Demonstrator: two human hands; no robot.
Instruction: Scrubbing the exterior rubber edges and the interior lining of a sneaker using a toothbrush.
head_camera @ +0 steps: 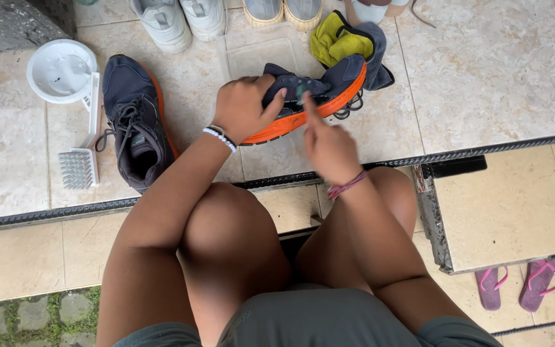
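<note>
1. Shoe (316, 96): dark navy upper, orange sole, held just above centre of the frame over the pale tiles. It lies on its side, the sole edge turned toward the lower right.
2. Its long axis runs from lower left to upper right. I take the end at the upper right, beside the cloths, for the heel, but the left hand hides the other end, so I cannot be sure.
3. My left hand (242, 106) is wrapped over the upper, fingers curled closed on it, thumb lying along the side. It steadies the shoe.
4. My right hand (329, 144) has one finger stretched out, its tip on the upper near a small greenish patch; the other fingers are folded in and hold nothing I can make out.
5. I judge the step in hand to be rubbing or picking at a spot on the upper. A next move would want the left grip firm and light pressure from the fingertip.
6. Outward: a yellow cloth (332, 38) on a grey one, touching the upper right end; a clear tray (252, 51) behind; the second shoe (135, 122) at left; a brush (79, 164) and white bowl (61, 69) further left.
</note>
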